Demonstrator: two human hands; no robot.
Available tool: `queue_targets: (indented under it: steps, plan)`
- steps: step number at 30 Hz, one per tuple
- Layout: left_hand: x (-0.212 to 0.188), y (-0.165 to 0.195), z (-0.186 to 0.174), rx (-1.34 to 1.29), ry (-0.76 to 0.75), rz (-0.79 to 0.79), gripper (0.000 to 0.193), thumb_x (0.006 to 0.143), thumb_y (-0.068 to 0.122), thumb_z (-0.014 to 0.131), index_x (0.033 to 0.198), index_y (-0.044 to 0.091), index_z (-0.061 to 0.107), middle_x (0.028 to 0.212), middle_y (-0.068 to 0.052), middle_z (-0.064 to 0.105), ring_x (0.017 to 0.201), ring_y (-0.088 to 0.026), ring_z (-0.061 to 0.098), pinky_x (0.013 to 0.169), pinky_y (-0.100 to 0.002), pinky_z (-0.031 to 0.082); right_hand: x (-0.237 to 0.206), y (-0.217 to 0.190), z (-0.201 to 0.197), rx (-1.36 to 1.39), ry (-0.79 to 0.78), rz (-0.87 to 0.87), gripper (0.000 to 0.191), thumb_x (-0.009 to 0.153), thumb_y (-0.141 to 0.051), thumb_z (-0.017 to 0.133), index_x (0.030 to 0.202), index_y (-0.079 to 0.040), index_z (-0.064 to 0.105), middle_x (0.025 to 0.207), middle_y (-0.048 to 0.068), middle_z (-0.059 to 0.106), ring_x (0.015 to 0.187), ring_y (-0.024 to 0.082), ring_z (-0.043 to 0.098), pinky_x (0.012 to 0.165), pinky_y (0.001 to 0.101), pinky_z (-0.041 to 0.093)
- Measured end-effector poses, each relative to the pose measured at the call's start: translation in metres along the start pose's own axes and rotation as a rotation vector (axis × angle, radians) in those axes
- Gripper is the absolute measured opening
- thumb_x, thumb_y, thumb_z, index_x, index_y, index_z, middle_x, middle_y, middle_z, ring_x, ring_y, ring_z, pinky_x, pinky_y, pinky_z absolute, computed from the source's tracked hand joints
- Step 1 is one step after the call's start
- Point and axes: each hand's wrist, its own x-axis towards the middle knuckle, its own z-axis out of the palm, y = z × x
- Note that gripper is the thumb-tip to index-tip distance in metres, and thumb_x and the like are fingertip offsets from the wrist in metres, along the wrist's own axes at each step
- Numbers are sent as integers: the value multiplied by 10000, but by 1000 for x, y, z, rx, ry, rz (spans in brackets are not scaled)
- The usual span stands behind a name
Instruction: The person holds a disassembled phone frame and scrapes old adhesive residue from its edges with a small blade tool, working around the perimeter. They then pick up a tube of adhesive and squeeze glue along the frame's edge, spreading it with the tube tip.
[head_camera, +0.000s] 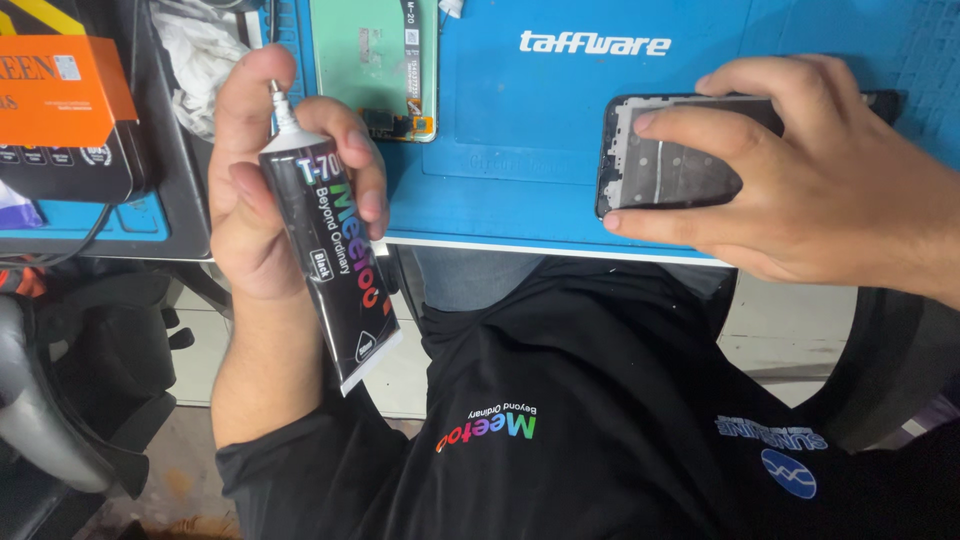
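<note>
Adhesive tube (335, 265), black with a metal needle tip, sits upright-tilted in your left hand (262, 190); fingers (350, 150) wrap closed around its upper body, thumb near the nozzle, crimped end pointing down toward your lap. Your right hand (800, 180) lies on the phone frame (665, 165), fingers spread flat, thumb along its near edge, pressing it to the blue work mat (520, 130). Frame rests near the mat's front edge. A green-backed screen part (372, 65) lies farther back on the mat. An orange box (60, 90) stands at far left, well apart from both hands.
</note>
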Motion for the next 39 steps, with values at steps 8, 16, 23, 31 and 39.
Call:
queue_targets:
  steps: [8,16,23,31,39]
  plan:
    - [7,-1,-5,49,-42,-10,647,1077,415,629,1576,110,353,1153,-232,605,812,-263,661,631,-334,566,-2,-1,-7,92,33,30,512,759,-228,811,1240,-378,720,1397,90,520,1335,395,446,1075,568,442]
    - [8,-13,31,129,-161,41,544,1099,337,698,1520,102,446,1309,-172,610,994,-260,668,890,-378,600,-14,-11,-12,163,229,69,584,834,-339,871,1275,-181,522,1382,195,507,1330,429,485,1060,634,459]
    - [15,-40,107,13,-335,-161,475,1091,26,658,1524,34,463,1484,-86,520,1322,-222,601,1117,-394,540,6,-23,30,-230,766,-365,906,1036,-300,849,1625,-373,165,1450,115,427,1335,422,506,1044,558,533]
    - [32,-50,123,410,-229,235,447,1164,-2,682,1505,74,403,1383,-86,561,1286,-165,568,1053,-324,516,-47,-1,11,813,553,459,539,1027,-153,709,1468,-98,404,1240,135,589,1036,245,634,847,337,566]
    - [49,-13,81,1220,-670,412,870,894,-141,549,1609,70,102,1476,-23,592,1250,-265,506,1171,-340,395,-17,9,-3,945,248,454,544,882,-57,681,1373,27,461,1130,100,669,955,143,696,838,239,578]
